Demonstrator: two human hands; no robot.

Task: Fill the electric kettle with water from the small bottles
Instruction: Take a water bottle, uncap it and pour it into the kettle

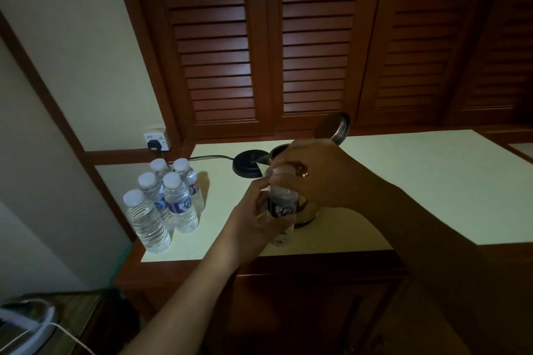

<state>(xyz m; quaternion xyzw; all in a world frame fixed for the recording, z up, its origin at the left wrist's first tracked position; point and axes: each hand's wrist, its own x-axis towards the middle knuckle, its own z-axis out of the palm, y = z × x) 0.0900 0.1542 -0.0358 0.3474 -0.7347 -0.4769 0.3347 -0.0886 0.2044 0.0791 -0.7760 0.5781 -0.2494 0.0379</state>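
Observation:
My left hand point(256, 219) grips the body of a small water bottle point(282, 207) with a dark label, upright above the counter's front edge. My right hand point(311, 173) is curled over the bottle's white cap point(281, 170). Right behind the hands stands the metal electric kettle point(305, 210), mostly hidden, with its lid point(333, 127) flipped up and open. Its black base point(249, 164) lies to the left, off the kettle, with a cord running to the wall socket point(157, 141). Several capped small bottles point(167, 199) stand grouped at the counter's left end.
The pale countertop point(418, 187) stretches to the right before louvred wooden doors point(288, 52). A wooden cabinet front lies below the counter. A white appliance with a cable point(26, 328) sits at the lower left on a low surface.

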